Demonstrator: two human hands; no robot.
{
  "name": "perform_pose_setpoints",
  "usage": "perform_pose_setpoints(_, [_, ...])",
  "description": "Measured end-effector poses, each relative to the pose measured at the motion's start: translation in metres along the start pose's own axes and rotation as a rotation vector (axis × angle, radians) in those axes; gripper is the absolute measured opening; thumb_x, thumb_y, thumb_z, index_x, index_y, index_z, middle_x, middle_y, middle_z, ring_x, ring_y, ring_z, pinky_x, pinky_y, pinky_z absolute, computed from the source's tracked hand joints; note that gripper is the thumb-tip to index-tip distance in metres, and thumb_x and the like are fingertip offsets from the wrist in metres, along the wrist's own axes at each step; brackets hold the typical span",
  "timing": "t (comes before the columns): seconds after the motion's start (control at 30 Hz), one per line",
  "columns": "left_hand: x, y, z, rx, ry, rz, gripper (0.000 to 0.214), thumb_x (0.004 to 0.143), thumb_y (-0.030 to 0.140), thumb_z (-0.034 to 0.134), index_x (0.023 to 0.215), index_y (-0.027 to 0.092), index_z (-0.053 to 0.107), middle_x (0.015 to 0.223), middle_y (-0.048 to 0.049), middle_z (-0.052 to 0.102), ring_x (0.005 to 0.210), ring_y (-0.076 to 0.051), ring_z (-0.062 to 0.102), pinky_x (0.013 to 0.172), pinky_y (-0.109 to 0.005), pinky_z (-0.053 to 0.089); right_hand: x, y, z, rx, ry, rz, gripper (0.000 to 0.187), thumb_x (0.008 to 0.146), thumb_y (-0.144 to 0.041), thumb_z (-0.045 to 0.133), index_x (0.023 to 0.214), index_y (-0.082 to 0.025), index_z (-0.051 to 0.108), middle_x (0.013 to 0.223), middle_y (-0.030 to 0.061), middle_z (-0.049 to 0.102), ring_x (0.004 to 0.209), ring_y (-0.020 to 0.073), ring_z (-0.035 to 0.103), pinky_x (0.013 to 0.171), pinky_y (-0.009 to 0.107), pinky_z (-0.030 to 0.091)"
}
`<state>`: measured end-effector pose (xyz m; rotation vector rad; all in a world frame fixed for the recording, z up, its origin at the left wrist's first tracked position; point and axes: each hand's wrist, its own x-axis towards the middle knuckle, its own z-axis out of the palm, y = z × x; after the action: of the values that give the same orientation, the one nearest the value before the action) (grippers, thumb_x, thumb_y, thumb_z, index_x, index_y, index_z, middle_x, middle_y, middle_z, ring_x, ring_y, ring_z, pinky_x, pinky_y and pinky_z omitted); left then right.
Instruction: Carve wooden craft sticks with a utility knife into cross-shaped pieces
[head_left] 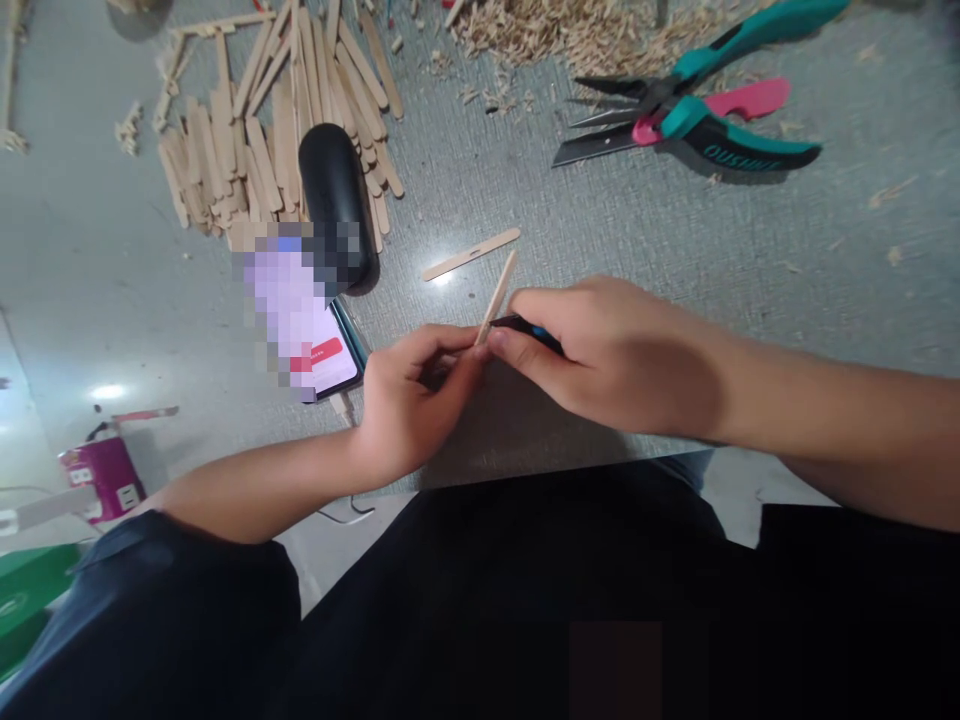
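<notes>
Near the table's front edge, my left hand (424,395) pinches the lower end of a wooden craft stick (498,295), which points up and slightly right. My right hand (600,345) is closed around a slim black tool (534,330) with a blue part. The tool's tip is at the stick's lower portion, close to my left fingertips; its working end is too small to make out. Just beyond the hands, a second craft stick (471,255) with a small dark slot in its middle lies flat on the table.
A pile of craft sticks (285,130) lies at the back left, beside a black oval case (335,190) and a phone (330,360) with a cable. Wood shavings (562,35) cover the back. Teal-handled pliers (697,100) and a pink-handled blade (600,145) lie back right.
</notes>
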<state>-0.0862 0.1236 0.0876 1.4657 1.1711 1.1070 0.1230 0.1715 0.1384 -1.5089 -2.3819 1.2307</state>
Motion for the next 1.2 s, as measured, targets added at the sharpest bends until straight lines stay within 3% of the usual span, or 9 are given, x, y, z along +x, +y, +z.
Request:
perform_pose_setpoints(0.17, [-0.004, 0.0, -0.002, 0.136, -0.035, 0.021, 0.011, 0.102, 0.017, 0.079, 0.108, 0.021, 0.088, 0.097, -0.0057, 0.09, 0.079, -0.014, 0.083, 0.071, -0.026, 0.067, 0.001, 0.009, 0.013, -0.182, 0.052, 0.012, 0.045, 0.114, -0.053, 0.044, 0.077, -0.027, 0.039, 0.062, 0.0005, 0.047, 0.059, 0.0185, 0.038, 0.064, 0.037, 0.022])
perform_pose_setpoints(0.33, [-0.005, -0.001, 0.0, 0.113, -0.044, 0.021, 0.009, 0.102, 0.019, 0.08, 0.108, 0.017, 0.086, 0.092, -0.0062, 0.088, 0.073, -0.013, 0.08, 0.067, -0.025, 0.066, 0.001, 0.008, 0.013, -0.177, 0.071, 0.003, 0.044, 0.114, -0.049, 0.039, 0.076, -0.026, 0.045, 0.062, 0.0021, 0.051, 0.06, 0.0193, 0.041, 0.065, 0.038, 0.021])
perform_pose_setpoints(0.5, [-0.002, 0.002, 0.0, 0.051, -0.053, -0.018, 0.006, 0.103, 0.021, 0.08, 0.104, 0.016, 0.084, 0.082, -0.0031, 0.085, 0.066, -0.01, 0.076, 0.06, -0.019, 0.06, 0.006, 0.007, 0.008, -0.041, 0.012, -0.012, 0.045, 0.113, -0.042, 0.041, 0.072, -0.026, 0.054, 0.059, 0.0018, 0.054, 0.059, 0.0189, 0.045, 0.064, 0.038, 0.026])
perform_pose_setpoints(0.63, [0.0, 0.005, -0.002, 0.007, -0.087, -0.098, 0.01, 0.105, 0.023, 0.078, 0.099, 0.017, 0.081, 0.079, -0.0026, 0.084, 0.063, -0.009, 0.076, 0.055, -0.017, 0.057, 0.005, 0.001, 0.003, 0.189, -0.051, -0.033, 0.049, 0.115, -0.037, 0.045, 0.068, -0.024, 0.053, 0.057, -0.0004, 0.056, 0.057, 0.0155, 0.051, 0.065, 0.036, 0.032])
perform_pose_setpoints(0.87, [0.002, 0.008, -0.001, -0.156, -0.065, -0.192, 0.021, 0.106, 0.037, 0.08, 0.099, 0.019, 0.07, 0.079, -0.0021, 0.085, 0.056, -0.009, 0.076, 0.052, -0.016, 0.061, -0.002, -0.01, -0.004, 0.626, -0.053, 0.159, 0.046, 0.118, -0.041, 0.056, 0.076, -0.023, 0.057, 0.059, -0.004, 0.057, 0.052, 0.0112, 0.056, 0.057, 0.029, 0.043])
perform_pose_setpoints(1.0, [0.003, 0.011, -0.001, -0.155, -0.042, -0.252, 0.034, 0.106, 0.049, 0.081, 0.096, 0.021, 0.066, 0.076, -0.0021, 0.085, 0.052, -0.01, 0.074, 0.05, -0.017, 0.06, -0.001, -0.008, -0.003, 0.694, -0.102, 0.164, 0.039, 0.117, -0.035, 0.058, 0.08, -0.023, 0.06, 0.063, -0.0041, 0.059, 0.053, 0.0104, 0.057, 0.056, 0.026, 0.047])
perform_pose_setpoints(1.2, [0.001, 0.01, -0.002, -0.166, -0.03, -0.259, 0.041, 0.105, 0.056, 0.081, 0.095, 0.02, 0.065, 0.078, -0.0046, 0.086, 0.054, -0.01, 0.075, 0.05, -0.017, 0.059, -0.003, -0.008, 0.0, 0.617, -0.125, 0.111, 0.032, 0.116, -0.026, 0.055, 0.084, -0.023, 0.06, 0.066, -0.0047, 0.061, 0.055, 0.0102, 0.058, 0.057, 0.025, 0.046])
